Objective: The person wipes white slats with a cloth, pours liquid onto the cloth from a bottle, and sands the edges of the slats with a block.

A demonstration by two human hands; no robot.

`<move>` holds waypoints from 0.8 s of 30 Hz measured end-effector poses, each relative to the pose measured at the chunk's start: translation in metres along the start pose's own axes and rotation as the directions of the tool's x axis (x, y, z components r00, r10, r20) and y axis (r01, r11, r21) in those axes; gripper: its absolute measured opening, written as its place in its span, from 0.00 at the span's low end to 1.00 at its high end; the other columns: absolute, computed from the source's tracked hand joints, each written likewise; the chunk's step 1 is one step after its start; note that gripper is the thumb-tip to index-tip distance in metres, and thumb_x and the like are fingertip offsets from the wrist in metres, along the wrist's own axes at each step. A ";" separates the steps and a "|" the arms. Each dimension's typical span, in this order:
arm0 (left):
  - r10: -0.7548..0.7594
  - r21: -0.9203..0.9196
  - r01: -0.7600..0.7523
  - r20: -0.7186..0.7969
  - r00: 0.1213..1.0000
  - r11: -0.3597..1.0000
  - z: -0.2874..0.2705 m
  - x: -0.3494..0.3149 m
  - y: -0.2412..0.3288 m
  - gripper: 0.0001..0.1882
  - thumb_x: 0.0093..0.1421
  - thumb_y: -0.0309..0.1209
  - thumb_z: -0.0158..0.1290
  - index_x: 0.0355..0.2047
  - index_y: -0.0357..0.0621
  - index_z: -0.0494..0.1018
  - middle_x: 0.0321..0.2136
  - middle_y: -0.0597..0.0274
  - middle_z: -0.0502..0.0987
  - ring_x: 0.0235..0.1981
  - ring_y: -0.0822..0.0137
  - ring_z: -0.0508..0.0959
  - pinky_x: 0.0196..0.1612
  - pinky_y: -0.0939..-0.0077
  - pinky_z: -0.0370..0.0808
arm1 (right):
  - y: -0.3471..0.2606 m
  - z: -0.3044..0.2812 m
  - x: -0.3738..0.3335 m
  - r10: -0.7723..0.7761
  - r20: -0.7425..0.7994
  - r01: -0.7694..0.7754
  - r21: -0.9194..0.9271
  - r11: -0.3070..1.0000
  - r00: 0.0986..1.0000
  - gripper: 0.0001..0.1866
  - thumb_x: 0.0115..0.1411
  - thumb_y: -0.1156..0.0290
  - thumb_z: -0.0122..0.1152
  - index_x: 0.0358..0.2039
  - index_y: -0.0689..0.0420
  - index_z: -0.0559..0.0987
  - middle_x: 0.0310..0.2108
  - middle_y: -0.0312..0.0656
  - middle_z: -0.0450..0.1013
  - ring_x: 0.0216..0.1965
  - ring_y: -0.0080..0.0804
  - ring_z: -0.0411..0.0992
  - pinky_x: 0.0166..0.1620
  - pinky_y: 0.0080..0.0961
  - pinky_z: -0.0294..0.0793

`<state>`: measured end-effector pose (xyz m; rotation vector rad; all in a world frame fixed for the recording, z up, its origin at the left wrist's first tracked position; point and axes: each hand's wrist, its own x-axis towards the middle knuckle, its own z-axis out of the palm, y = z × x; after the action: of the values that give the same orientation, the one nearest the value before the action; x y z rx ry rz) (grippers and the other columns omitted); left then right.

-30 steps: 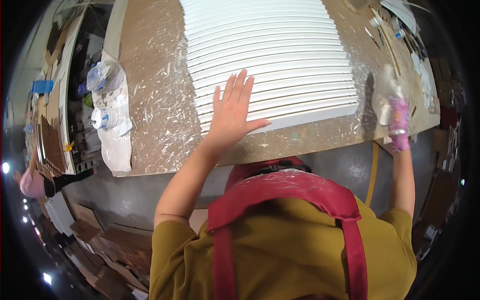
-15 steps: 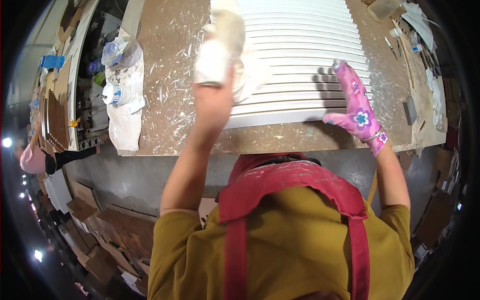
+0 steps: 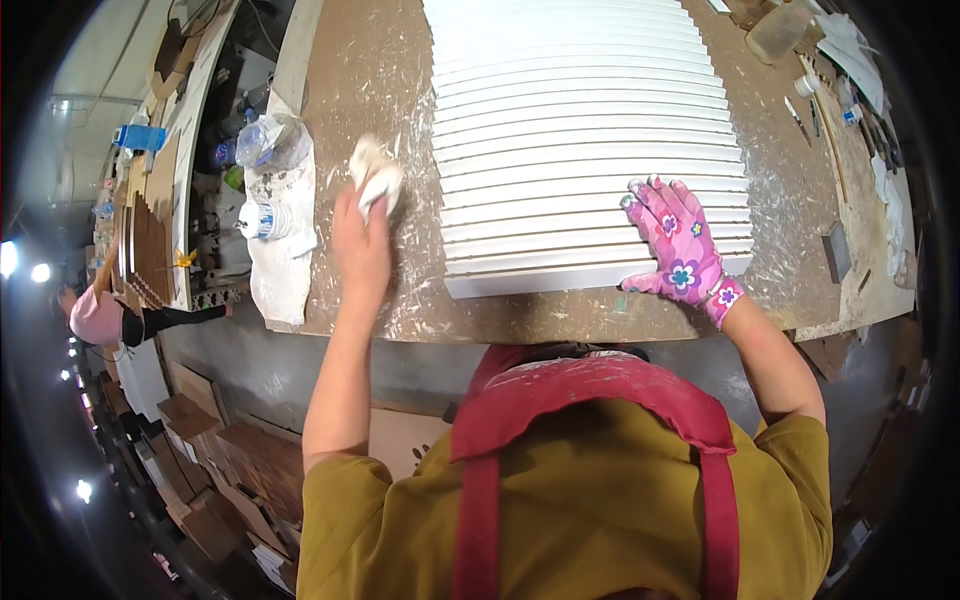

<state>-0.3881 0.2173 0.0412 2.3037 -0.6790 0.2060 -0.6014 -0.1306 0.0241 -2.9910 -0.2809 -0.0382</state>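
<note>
A white slatted panel [image 3: 580, 170], much like a louvred shutter, lies flat on the paint-marked wooden table [image 3: 370, 90]. My bare left hand [image 3: 362, 235] is over the tabletop to the left of the panel, its fingers closed round a crumpled off-white rag [image 3: 376, 178]. Part of the rag sticks out past the fingertips. On the panel's near right corner rests my right hand [image 3: 680, 245], in a pink flowered glove. Its fingers are stretched over the slats, with the thumb out along the near edge.
At the left table edge, a white tub [image 3: 262, 220] and a clear plastic bag [image 3: 280, 142] lie on a pale cloth [image 3: 277, 280]. A grey block [image 3: 836, 252], a knife [image 3: 797, 120] and a cloudy plastic container [image 3: 778, 35] are on the right. Another person [image 3: 100, 312] is far left.
My left hand has moved with the rag from above the panel to the tabletop at its left. My right hand has shifted, and its fingers now spread over the panel's near right corner.
</note>
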 end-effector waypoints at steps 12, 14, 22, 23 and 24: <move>0.128 0.179 -0.173 0.236 0.963 0.969 0.102 0.078 0.009 0.18 0.62 0.40 0.49 0.49 0.47 0.74 0.52 0.60 0.73 0.56 0.58 0.68 0.59 0.59 0.63 | 0.004 -0.004 0.001 0.034 0.048 -0.036 0.040 0.999 0.998 0.48 0.48 0.32 0.55 0.58 0.59 0.68 0.61 0.50 0.61 0.65 0.49 0.55 0.67 0.48 0.45; -0.278 -0.003 0.278 0.025 0.960 0.961 0.057 0.086 -0.040 0.18 0.63 0.32 0.46 0.50 0.36 0.72 0.47 0.47 0.76 0.44 0.52 0.77 0.50 0.66 0.71 | 0.004 -0.005 0.002 -0.016 -0.011 0.016 0.074 0.997 1.000 0.46 0.50 0.34 0.54 0.59 0.58 0.68 0.62 0.50 0.61 0.65 0.49 0.54 0.67 0.49 0.44; 0.543 0.074 -0.550 0.099 0.834 0.832 0.209 0.174 0.134 0.25 0.51 0.44 0.56 0.51 0.58 0.73 0.46 0.56 0.75 0.53 0.47 0.69 0.52 0.52 0.68 | 0.142 -0.031 0.117 0.391 -0.121 -0.387 0.054 0.921 0.913 0.43 0.56 0.51 0.60 0.65 0.61 0.57 0.66 0.52 0.53 0.67 0.52 0.49 0.67 0.40 0.47; 0.554 0.066 -0.560 0.090 0.828 0.826 0.230 0.173 0.128 0.25 0.51 0.44 0.56 0.51 0.58 0.73 0.46 0.56 0.75 0.53 0.47 0.69 0.52 0.52 0.68 | 0.165 -0.012 0.115 0.344 -0.170 -0.350 -0.005 0.937 0.923 0.42 0.56 0.51 0.60 0.65 0.60 0.57 0.66 0.53 0.54 0.66 0.52 0.50 0.67 0.42 0.49; 0.547 0.016 -0.550 0.083 0.833 0.835 0.245 0.168 0.119 0.23 0.53 0.44 0.56 0.50 0.58 0.73 0.49 0.56 0.73 0.54 0.48 0.68 0.52 0.52 0.67 | 0.168 0.002 0.114 0.390 -0.162 -0.399 -0.026 0.916 0.906 0.41 0.58 0.50 0.58 0.65 0.59 0.58 0.66 0.51 0.54 0.67 0.52 0.50 0.67 0.43 0.49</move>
<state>-0.3199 -0.0908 -0.0116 2.1027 -1.3844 0.4018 -0.4583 -0.2727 0.0040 -3.0172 0.3521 -0.2373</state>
